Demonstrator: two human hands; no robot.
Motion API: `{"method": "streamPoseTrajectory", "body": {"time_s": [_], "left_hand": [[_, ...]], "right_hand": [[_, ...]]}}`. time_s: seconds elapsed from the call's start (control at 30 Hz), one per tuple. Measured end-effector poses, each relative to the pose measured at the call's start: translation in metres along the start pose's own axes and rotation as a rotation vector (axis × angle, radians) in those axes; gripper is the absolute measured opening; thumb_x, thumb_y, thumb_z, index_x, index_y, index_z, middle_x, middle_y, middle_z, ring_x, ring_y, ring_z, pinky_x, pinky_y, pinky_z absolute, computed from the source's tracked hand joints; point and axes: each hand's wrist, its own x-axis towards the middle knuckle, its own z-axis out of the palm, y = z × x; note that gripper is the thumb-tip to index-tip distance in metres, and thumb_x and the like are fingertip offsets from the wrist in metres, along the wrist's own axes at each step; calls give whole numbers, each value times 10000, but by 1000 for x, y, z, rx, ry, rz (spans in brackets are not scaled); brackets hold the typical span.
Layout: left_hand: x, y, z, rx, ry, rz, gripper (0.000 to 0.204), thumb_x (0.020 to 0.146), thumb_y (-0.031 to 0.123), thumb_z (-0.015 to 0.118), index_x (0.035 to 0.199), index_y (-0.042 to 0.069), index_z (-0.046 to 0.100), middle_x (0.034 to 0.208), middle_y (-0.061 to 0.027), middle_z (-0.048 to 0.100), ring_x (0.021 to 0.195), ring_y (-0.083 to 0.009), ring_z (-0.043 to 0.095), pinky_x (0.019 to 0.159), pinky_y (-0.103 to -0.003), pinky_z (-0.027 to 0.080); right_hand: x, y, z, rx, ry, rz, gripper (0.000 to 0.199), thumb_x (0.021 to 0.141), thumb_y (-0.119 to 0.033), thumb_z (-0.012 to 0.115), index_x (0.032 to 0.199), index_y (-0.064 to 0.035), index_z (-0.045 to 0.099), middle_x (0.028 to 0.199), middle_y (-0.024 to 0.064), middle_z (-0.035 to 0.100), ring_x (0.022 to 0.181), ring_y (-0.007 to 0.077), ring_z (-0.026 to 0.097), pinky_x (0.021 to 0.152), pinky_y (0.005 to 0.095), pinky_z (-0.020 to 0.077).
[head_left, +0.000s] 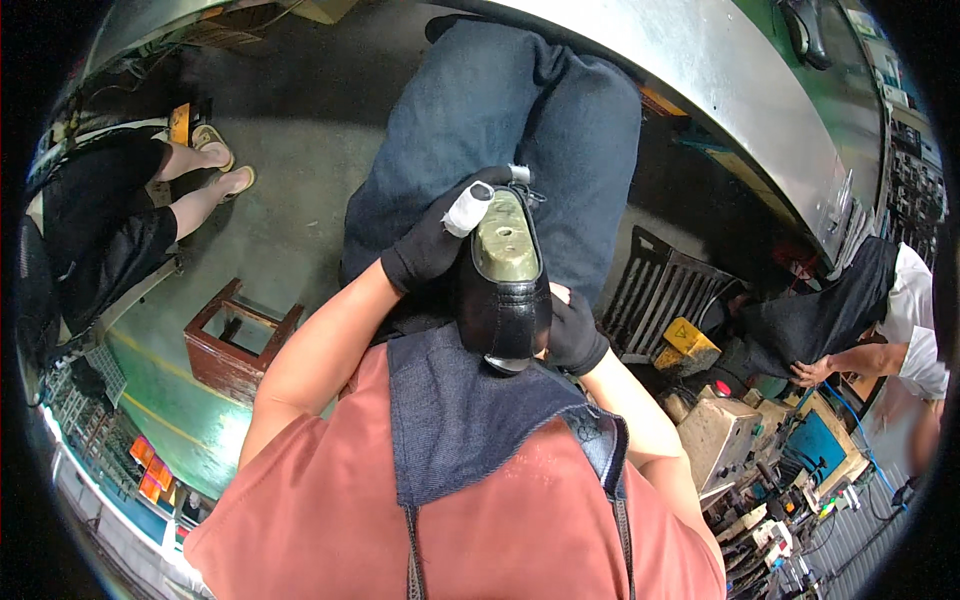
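Observation:
A black leather shoe [505, 318] stands over my lap with a worn green shoe last [507, 245] showing in its opening. Its toe points toward my body, its heel end away from me. My left hand [437, 236], in a black glove with white tape wrapped on the fingertips, is closed round the heel end from the left. From the right, my right hand [573, 335], in a black glove with bare fingertips, grips the side of the shoe near its toe. Something shiny and pale [507, 365] shows at the toe; I cannot make out what it is.
A curved metal bench edge [700, 70] runs beyond my knees to the right. On the left are a brown wooden stool frame [240, 340] and a person's legs [195, 200]. A black slatted rack [665, 290], a yellow block [688, 345], machinery [720, 440] and another person's arm [860, 362] are at right.

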Motion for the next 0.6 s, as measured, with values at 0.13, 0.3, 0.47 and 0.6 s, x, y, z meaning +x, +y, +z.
{"method": "streamPoseTrajectory", "body": {"time_s": [0.13,0.3,0.47,0.6], "left_hand": [[2,-5,-4,30,10,34,522,1011,405,428,1389,45,434,1283,-117,583,1140,-180,592,1008,-328,474],[6,45,14,-114,11,-84,495,1023,428,396,1307,40,514,1231,-98,603,1099,-154,594,1000,-308,460],[2,50,8,1344,389,713,473,915,190,597,1313,-23,459,1159,-217,615,1029,-353,615,929,-375,474],[17,20,43,1334,561,248,579,840,134,578,1389,24,432,1240,-232,591,1086,-376,609,911,-404,485]], "right_hand": [[0,10,12,-117,34,-85,489,694,-392,677,967,11,635,1025,152,600,1001,315,609,872,396,491],[17,7,1,477,-71,157,529,717,-410,718,1057,-11,643,1134,170,605,1035,327,608,839,399,504],[81,-32,-93,830,69,719,359,948,-398,582,989,-49,654,758,57,637,657,159,621,616,311,487],[98,25,-85,865,60,1127,508,1010,-467,442,917,-6,635,714,68,625,612,115,603,584,268,500]]}}
